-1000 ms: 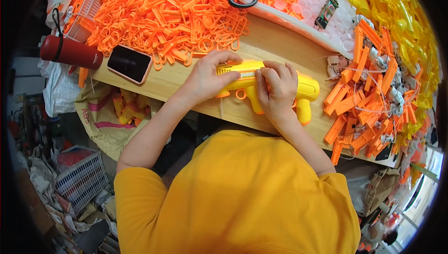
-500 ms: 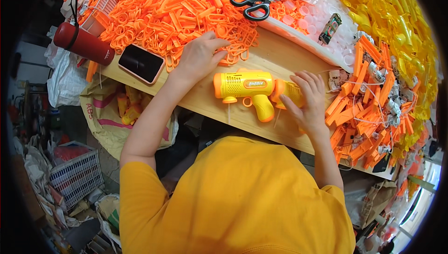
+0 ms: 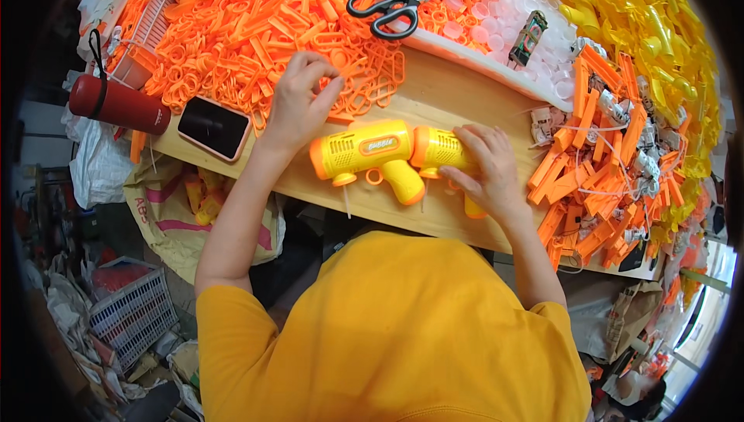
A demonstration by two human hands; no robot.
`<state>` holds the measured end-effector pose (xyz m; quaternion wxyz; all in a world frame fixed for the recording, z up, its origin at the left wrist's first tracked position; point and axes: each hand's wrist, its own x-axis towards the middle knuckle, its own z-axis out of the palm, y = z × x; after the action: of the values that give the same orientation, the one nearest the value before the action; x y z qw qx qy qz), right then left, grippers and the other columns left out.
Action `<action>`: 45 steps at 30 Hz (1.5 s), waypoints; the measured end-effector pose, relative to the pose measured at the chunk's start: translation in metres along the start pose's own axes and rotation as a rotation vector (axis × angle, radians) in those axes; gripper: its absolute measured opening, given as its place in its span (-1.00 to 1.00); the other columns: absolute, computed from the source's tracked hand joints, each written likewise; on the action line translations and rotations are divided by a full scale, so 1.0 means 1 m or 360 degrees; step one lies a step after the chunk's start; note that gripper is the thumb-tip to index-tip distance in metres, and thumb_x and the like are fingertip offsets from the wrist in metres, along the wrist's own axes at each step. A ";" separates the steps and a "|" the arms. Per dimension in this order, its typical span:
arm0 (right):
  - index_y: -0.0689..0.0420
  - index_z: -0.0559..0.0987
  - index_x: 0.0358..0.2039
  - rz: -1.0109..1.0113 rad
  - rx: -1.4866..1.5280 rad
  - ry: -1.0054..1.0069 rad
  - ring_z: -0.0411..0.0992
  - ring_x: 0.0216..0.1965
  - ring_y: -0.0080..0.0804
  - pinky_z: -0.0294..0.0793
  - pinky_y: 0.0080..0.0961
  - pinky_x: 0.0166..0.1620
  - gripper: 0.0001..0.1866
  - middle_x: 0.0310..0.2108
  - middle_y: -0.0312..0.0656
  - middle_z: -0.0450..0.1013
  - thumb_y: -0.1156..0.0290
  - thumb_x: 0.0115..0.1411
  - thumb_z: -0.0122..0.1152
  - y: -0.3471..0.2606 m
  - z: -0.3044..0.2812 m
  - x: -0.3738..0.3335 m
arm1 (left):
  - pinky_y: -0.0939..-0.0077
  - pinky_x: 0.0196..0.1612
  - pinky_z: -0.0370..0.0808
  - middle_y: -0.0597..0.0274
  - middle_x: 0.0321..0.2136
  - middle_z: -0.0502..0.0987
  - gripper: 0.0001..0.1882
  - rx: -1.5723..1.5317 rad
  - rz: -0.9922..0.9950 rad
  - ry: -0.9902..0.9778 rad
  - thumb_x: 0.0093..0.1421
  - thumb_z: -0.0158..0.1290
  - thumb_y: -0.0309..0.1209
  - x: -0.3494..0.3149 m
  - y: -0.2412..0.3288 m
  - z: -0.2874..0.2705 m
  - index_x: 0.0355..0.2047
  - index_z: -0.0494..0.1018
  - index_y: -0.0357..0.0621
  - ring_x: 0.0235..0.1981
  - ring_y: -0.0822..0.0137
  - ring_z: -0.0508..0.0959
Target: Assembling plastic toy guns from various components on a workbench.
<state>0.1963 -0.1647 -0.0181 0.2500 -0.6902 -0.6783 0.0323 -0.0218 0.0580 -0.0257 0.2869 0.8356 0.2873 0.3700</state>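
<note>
Two yellow-and-orange toy bubble guns lie end to end on the wooden table. My right hand (image 3: 492, 170) is wrapped over the right-hand bubble gun (image 3: 439, 149), its thumb along the near side and its fingers over the top; part of that gun is hidden. The left-hand bubble gun (image 3: 364, 147) rests untouched, grip toward me. My left hand (image 3: 301, 104) hovers at the near edge of a heap of orange plastic parts (image 3: 263, 27). Its fingers are curled toward the thumb, and whatever is between them cannot be made out. One flat orange piece (image 3: 339, 119) lies beside it.
A phone (image 3: 214, 127) and a red bottle (image 3: 120, 104) stand left. Black-handled scissors (image 3: 387, 13) lie by a tray (image 3: 496, 71) of translucent caps. To the right are orange parts with wires (image 3: 604, 166) and a yellow shell heap (image 3: 651, 27). An open sack (image 3: 167, 220) hangs below the edge.
The whole view has shifted, so the table's things sit further left. The left-hand bubble gun has turned slightly. My left hand has drawn back from the orange heap; my right hand stays on its gun.
</note>
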 end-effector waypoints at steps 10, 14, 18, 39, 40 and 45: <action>0.18 0.50 -0.15 -0.0202 0.0192 0.0299 0.39 -0.09 -0.10 0.36 -0.27 0.00 -0.58 -0.15 -0.07 0.44 0.37 -0.04 0.37 0.017 -0.028 0.048 | 0.60 -0.48 0.40 0.20 -0.54 0.45 -0.91 -0.0288 -0.0105 0.0024 0.04 0.14 -0.62 -0.021 0.049 -0.016 -0.46 0.43 -0.28 -0.54 0.41 0.46; 0.19 0.54 -0.23 -0.0277 0.0156 0.0752 0.46 -0.25 -0.36 0.43 -0.50 -0.18 -0.78 -0.28 -0.18 0.51 0.50 0.06 0.27 0.062 -0.039 0.123 | 0.57 -0.47 0.43 0.16 -0.48 0.50 -0.91 -0.0518 -0.0045 -0.0131 0.03 0.15 -0.62 -0.033 0.068 -0.010 -0.45 0.46 -0.29 -0.52 0.40 0.50; 0.18 0.59 -0.24 0.0030 0.0393 0.0736 0.46 -0.37 -0.50 0.45 -0.56 -0.29 -0.80 -0.36 -0.22 0.54 0.42 0.11 0.23 0.109 -0.030 0.213 | 0.59 -0.48 0.43 0.15 -0.49 0.51 -0.91 -0.0550 -0.0064 -0.0186 0.03 0.16 -0.61 -0.035 0.063 0.000 -0.43 0.47 -0.29 -0.53 0.39 0.51; 0.11 0.57 -0.50 -0.0303 -0.0381 0.0862 0.44 -0.34 -0.15 0.43 -0.30 -0.25 -0.93 -0.44 -0.16 0.46 0.45 -0.08 0.24 0.122 0.005 0.265 | 0.61 -0.56 0.37 0.17 -0.54 0.47 -0.86 -0.0510 0.0148 -0.0108 -0.01 0.18 -0.64 -0.041 0.059 0.015 -0.42 0.47 -0.27 -0.62 0.41 0.44; 0.11 0.57 -0.50 -0.0307 -0.0376 0.0861 0.44 -0.34 -0.15 0.43 -0.30 -0.25 -0.93 -0.44 -0.16 0.46 0.45 -0.08 0.24 0.120 0.006 0.263 | 0.61 -0.56 0.37 0.17 -0.54 0.47 -0.86 -0.0506 0.0146 -0.0105 -0.01 0.18 -0.64 -0.042 0.058 0.015 -0.42 0.47 -0.27 -0.62 0.41 0.44; 0.16 0.57 -0.38 -0.0041 0.0127 0.0748 0.44 -0.41 -0.41 0.46 -0.52 -0.31 -0.83 -0.46 -0.24 0.44 0.42 -0.02 0.30 0.130 0.009 0.255 | 0.62 -0.57 0.36 0.19 -0.54 0.47 -0.88 -0.0526 0.0118 -0.0111 0.00 0.17 -0.63 -0.043 0.060 0.015 -0.43 0.47 -0.27 -0.62 0.42 0.44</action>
<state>0.3320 0.0868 -0.0013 0.4283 -0.6596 -0.6085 -0.1056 -0.0180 -0.0157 -0.0119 0.4164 0.7995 0.1813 0.3932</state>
